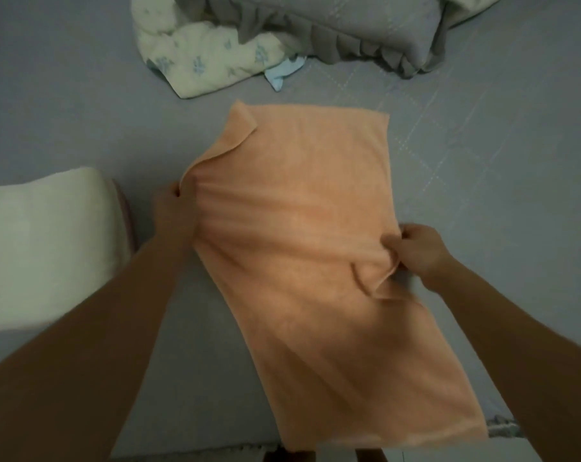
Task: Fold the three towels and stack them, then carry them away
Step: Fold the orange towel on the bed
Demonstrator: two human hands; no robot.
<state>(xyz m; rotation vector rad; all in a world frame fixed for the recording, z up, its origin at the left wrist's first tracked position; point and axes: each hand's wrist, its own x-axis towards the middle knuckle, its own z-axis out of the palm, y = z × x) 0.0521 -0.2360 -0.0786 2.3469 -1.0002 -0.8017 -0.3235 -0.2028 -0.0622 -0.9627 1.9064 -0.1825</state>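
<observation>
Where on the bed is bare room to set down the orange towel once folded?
Bare grey sheet lies right of the orange towel, and a patch beyond the cream folded towel, left of the floral quilt. The far edge is crowded by that quilt and the grey bedding.

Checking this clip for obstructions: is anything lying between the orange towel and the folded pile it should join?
Nothing visible does. The orange towel is pinched at its edges by the left hand and right hand; only bare grey bedsheet separates it from the folded white towel at left.

One orange towel (302, 248), one cream folded towel (45, 241), one floral quilt (195, 61), one grey pillow (349, 31), two hands.
</observation>
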